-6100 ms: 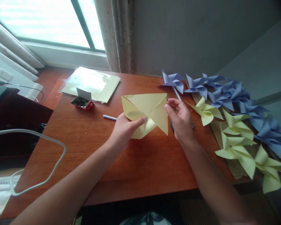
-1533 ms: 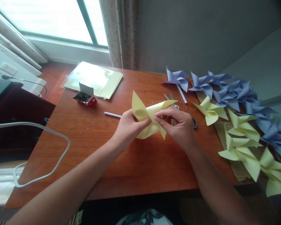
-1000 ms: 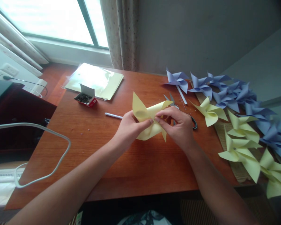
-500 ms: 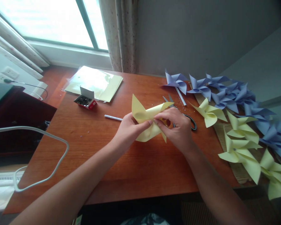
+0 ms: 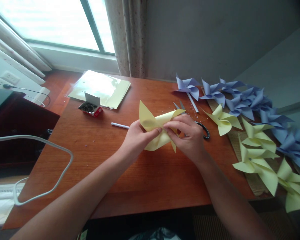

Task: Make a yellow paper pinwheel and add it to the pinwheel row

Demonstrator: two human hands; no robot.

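A yellow paper pinwheel (image 5: pixel 158 141) with curled blades is held above the middle of the table. My left hand (image 5: pixel 137 135) grips it from the left, thumb pressed close to its centre and the other fingers hidden behind the paper. From the right, my right hand (image 5: pixel 188 131) pinches the paper near the centre; whether a small pin is between those fingertips I cannot tell. Beyond the left hand lies a pale paper stick (image 5: pixel 120 125), partly covered by that hand. Scissors with black handles (image 5: pixel 204 130) rest behind my right hand, partly hidden.
Several finished yellow pinwheels (image 5: pixel 258 161) and blue-purple pinwheels (image 5: pixel 240 103) lie along the right side on cardboard (image 5: pixel 256 183). A small open box (image 5: pixel 91 108) of metal pins stands at back left, before a stack of yellow paper (image 5: pixel 122 91). A white cable (image 5: pixel 68 163) loops at left.
Both hands and the yellow pinwheel stay almost in place, with only a slight shift of the fingers and paper. Nothing else has moved noticeably.
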